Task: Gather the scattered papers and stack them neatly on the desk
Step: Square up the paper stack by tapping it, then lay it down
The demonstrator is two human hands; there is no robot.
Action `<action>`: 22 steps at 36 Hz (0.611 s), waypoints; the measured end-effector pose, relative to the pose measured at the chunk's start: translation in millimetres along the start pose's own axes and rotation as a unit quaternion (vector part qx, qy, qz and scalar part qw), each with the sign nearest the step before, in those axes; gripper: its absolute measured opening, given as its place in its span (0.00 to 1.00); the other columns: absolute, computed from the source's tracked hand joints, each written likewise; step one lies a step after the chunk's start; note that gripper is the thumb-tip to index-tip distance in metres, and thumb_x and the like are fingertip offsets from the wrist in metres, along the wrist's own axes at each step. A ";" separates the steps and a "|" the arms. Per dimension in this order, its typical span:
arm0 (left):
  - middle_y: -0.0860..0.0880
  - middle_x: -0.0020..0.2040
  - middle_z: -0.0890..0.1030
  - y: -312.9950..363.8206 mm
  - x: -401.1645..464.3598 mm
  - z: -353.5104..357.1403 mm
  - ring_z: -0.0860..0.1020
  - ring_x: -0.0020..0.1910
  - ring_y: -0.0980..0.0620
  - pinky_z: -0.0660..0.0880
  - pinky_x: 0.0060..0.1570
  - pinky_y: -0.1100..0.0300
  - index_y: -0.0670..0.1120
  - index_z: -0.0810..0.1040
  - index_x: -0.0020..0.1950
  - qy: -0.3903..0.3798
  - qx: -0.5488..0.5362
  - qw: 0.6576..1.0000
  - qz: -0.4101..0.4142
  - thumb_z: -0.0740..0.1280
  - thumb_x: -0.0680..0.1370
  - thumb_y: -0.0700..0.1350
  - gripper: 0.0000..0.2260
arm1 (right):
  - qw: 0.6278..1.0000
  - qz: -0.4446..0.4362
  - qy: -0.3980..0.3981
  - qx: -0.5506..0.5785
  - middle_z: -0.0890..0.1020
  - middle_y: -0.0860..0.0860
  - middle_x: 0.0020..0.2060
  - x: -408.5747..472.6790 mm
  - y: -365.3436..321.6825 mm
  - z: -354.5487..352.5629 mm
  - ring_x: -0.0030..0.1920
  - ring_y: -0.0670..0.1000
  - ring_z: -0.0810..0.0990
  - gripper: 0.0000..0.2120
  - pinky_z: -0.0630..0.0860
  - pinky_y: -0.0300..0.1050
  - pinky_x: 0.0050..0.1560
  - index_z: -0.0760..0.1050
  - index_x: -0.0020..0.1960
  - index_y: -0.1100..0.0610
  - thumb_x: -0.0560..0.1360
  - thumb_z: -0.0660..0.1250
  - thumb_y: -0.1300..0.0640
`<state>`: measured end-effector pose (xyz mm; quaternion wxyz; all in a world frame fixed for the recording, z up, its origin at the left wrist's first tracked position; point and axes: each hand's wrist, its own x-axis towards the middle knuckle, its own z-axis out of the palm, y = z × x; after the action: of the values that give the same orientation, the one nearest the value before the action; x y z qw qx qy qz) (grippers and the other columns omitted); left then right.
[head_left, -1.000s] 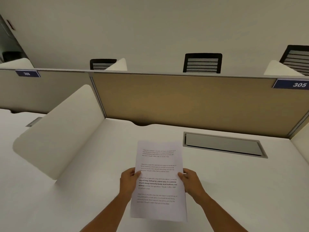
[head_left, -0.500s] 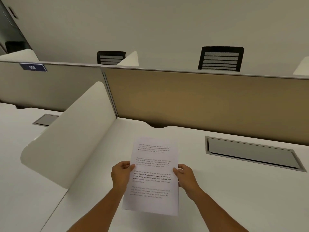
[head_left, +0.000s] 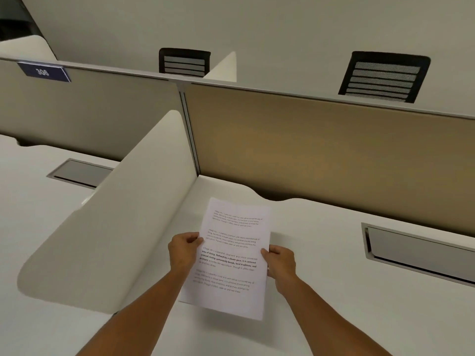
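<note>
White desk (head_left: 321, 291), printed papers (head_left: 231, 255)

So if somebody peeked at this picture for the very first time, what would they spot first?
Probably the printed papers in the middle, gripped at their left edge by the left hand and at their right edge by the right hand, above the white desk. Next, the tan partition behind the desk, with two black chairs peeking over it. At far left sits a blue sign numbered 306.
</note>
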<state>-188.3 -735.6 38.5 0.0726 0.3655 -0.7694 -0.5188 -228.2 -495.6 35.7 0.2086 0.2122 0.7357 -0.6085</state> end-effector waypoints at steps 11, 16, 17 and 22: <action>0.48 0.45 0.85 -8.4 77.0 10.3 0.80 0.43 0.56 0.73 0.56 0.61 0.45 0.86 0.49 0.021 0.018 0.999 0.027 0.72 0.74 0.35 0.07 | 0.999 -0.011 0.051 0.002 0.85 0.50 0.46 57.0 -15.0 61.8 0.40 0.46 0.81 0.23 0.81 0.45 0.45 0.74 0.71 0.53 0.77 0.71 0.60; 0.50 0.40 0.81 -8.0 99.9 17.3 0.77 0.42 0.53 0.70 0.53 0.64 0.48 0.83 0.47 0.021 0.022 0.998 0.055 0.71 0.75 0.34 0.09 | 0.995 -0.055 0.072 -0.038 0.86 0.53 0.55 77.1 -15.0 78.5 0.39 0.45 0.82 0.18 0.81 0.42 0.40 0.77 0.68 0.53 0.79 0.69 0.60; 0.49 0.40 0.81 -9.4 105.0 19.1 0.77 0.42 0.53 0.70 0.54 0.63 0.48 0.83 0.47 0.020 0.024 0.998 0.056 0.71 0.75 0.34 0.10 | 0.995 -0.057 0.076 -0.043 0.86 0.53 0.55 81.2 -15.9 81.5 0.41 0.48 0.83 0.20 0.82 0.45 0.45 0.75 0.70 0.53 0.79 0.69 0.60; 0.43 0.57 0.83 -15.4 128.2 25.1 0.82 0.57 0.46 0.71 0.62 0.62 0.37 0.80 0.61 0.016 0.038 0.999 0.034 0.70 0.76 0.34 0.14 | 0.993 -0.060 0.086 -0.059 0.83 0.54 0.61 102.7 -17.8 96.3 0.54 0.56 0.85 0.20 0.82 0.52 0.58 0.75 0.71 0.55 0.79 0.69 0.60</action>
<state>-285.7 -801.7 -20.2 0.0884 0.3499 -0.7993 -0.4805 -318.0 -587.4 -24.6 0.1194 0.2068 0.7969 -0.5549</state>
